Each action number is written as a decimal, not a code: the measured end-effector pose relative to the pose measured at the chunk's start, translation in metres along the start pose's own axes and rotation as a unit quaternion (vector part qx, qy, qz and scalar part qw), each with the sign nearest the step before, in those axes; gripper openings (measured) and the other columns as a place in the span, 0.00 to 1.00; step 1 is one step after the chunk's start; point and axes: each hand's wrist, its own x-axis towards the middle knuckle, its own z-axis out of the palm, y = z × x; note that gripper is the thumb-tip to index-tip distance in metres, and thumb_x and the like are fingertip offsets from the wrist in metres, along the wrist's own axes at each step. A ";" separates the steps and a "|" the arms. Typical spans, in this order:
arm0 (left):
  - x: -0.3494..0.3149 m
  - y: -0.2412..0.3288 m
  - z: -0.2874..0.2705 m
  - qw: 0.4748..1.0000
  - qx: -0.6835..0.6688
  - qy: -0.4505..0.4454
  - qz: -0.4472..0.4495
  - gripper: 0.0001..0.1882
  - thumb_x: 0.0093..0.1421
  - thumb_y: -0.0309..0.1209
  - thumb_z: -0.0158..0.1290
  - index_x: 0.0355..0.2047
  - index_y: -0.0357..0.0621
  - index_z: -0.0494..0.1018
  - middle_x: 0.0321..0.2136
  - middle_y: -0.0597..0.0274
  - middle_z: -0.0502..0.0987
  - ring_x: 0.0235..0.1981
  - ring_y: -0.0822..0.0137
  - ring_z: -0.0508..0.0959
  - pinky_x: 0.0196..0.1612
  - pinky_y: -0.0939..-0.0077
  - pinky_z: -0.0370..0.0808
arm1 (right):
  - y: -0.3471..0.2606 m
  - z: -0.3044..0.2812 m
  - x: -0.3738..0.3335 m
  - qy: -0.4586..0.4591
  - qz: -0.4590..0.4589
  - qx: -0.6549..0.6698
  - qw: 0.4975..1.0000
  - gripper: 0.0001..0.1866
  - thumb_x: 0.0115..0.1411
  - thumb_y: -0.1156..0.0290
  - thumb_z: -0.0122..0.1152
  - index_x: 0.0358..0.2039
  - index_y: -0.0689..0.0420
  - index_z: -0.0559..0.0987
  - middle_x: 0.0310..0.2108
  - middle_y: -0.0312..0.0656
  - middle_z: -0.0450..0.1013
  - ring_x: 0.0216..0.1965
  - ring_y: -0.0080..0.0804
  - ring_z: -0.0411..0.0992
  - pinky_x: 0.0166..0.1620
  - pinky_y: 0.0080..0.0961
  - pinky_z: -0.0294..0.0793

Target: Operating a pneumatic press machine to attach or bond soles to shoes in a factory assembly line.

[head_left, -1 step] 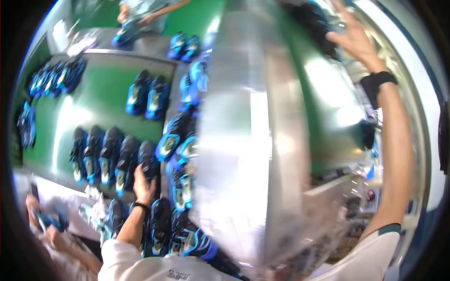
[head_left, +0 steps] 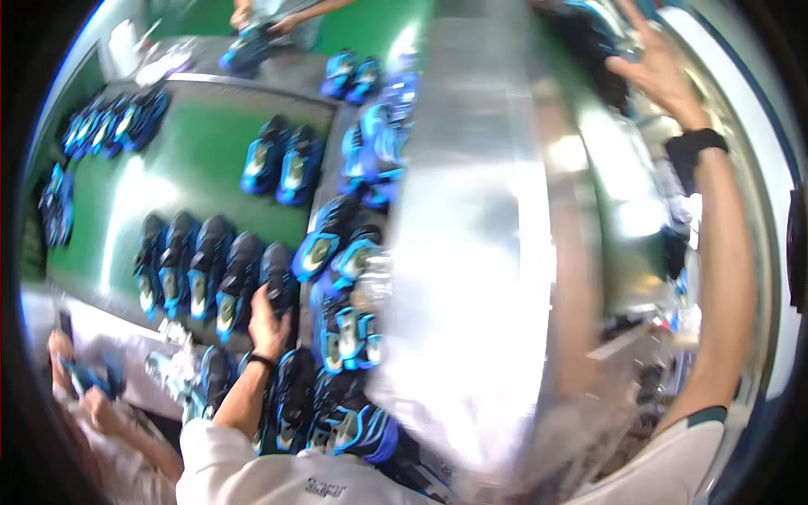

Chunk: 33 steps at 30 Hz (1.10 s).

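The end shoe, last on the right in a row of shoes on the green worktop, sits at about eight o'clock from the middle of the view, with its dark toe seemingly toward twelve. The left grip is at its near end, the six o'clock side, thumb and finger looking parted there; whether they pinch it, I cannot tell. To handle it well, take a firm hold of the heel before lifting, and raise it straight up so it does not knock its neighbour at nine o'clock. Loose shoes crowd in just toward one o'clock, so a sideways sweep that way could catch them.

The right grip is far out at two o'clock, thumb spread from the fingers, beside a dark, blurred thing; contact there cannot be told. With the arms this wide apart, settling one side before pulling with the other seems wise. A bright, silvery surface fills the space between, too smeared to read, so anything carried across is best held high over it. The pair of shoes at ten o'clock stands well apart and can be left alone
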 end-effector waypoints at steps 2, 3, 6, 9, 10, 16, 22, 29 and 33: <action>0.000 -0.002 -0.005 1.000 -0.004 0.003 0.025 0.39 0.46 0.25 0.61 0.60 0.44 0.58 0.53 0.46 0.68 0.53 0.46 0.72 0.51 0.59 0.73 | 0.006 0.011 0.026 -0.010 -0.012 -0.022 1.000 0.47 0.49 0.67 0.62 0.69 0.42 0.52 0.66 0.49 0.56 0.66 0.46 0.56 0.67 0.35 0.55; 0.002 -0.004 -0.006 0.999 -0.007 0.005 0.052 0.42 0.46 0.25 0.61 0.61 0.48 0.56 0.54 0.44 0.68 0.50 0.41 0.73 0.49 0.55 0.73 | 0.009 0.021 0.037 -0.022 -0.005 -0.025 0.999 0.48 0.49 0.67 0.62 0.70 0.42 0.51 0.67 0.48 0.55 0.67 0.45 0.55 0.67 0.36 0.55; 0.004 -0.006 -0.006 0.999 -0.001 -0.011 0.035 0.42 0.46 0.26 0.61 0.61 0.44 0.55 0.57 0.45 0.63 0.56 0.44 0.68 0.52 0.56 0.72 | 0.018 0.054 0.057 -0.007 -0.066 0.011 0.998 0.42 0.52 0.73 0.60 0.68 0.49 0.56 0.66 0.52 0.55 0.69 0.45 0.50 0.69 0.35 0.48; 0.005 -0.006 -0.004 0.999 -0.003 -0.008 0.047 0.41 0.45 0.25 0.61 0.60 0.44 0.56 0.58 0.46 0.63 0.56 0.44 0.68 0.51 0.57 0.73 | 0.035 0.066 0.060 -0.036 -0.049 -0.054 0.997 0.41 0.55 0.69 0.63 0.68 0.43 0.56 0.63 0.49 0.59 0.66 0.46 0.55 0.67 0.39 0.55; 0.005 -0.005 -0.005 0.999 -0.007 -0.009 0.042 0.41 0.45 0.25 0.60 0.60 0.44 0.56 0.58 0.47 0.63 0.56 0.44 0.68 0.51 0.57 0.73 | 0.043 0.062 0.058 -0.061 -0.044 -0.097 0.992 0.40 0.56 0.67 0.64 0.67 0.42 0.57 0.61 0.49 0.61 0.63 0.47 0.59 0.63 0.40 0.59; 0.006 -0.004 -0.011 0.999 -0.007 -0.006 0.035 0.41 0.45 0.25 0.61 0.60 0.45 0.56 0.57 0.47 0.63 0.55 0.45 0.69 0.52 0.57 0.73 | 0.063 0.050 0.023 -0.104 -0.067 -0.455 0.882 0.23 0.59 0.80 0.50 0.57 0.59 0.68 0.54 0.50 0.67 0.55 0.48 0.65 0.55 0.41 0.67; -0.001 -0.008 -0.003 0.999 -0.024 0.017 0.038 0.39 0.47 0.25 0.58 0.60 0.48 0.57 0.55 0.47 0.67 0.55 0.45 0.70 0.53 0.56 0.71 | 0.025 -0.013 -0.061 -0.094 -0.015 -0.133 0.986 0.22 0.50 0.79 0.65 0.46 0.63 0.71 0.42 0.53 0.72 0.45 0.50 0.73 0.45 0.37 0.71; 0.023 -0.052 -0.012 0.989 -0.024 -0.089 0.114 0.44 0.49 0.31 0.61 0.64 0.47 0.53 0.56 0.45 0.67 0.56 0.45 0.70 0.53 0.56 0.71 | -0.018 -0.163 -0.200 0.185 0.158 -0.230 0.942 0.16 0.59 0.58 0.63 0.43 0.54 0.80 0.32 0.42 0.78 0.34 0.34 0.76 0.39 0.27 0.74; 0.018 -0.039 -0.028 0.983 0.037 -0.127 0.126 0.47 0.50 0.37 0.63 0.65 0.37 0.50 0.58 0.36 0.63 0.57 0.39 0.67 0.59 0.57 0.66 | -0.076 -0.237 -0.310 0.405 0.298 0.064 0.862 0.16 0.60 0.62 0.62 0.38 0.64 0.80 0.32 0.36 0.77 0.32 0.24 0.73 0.38 0.20 0.72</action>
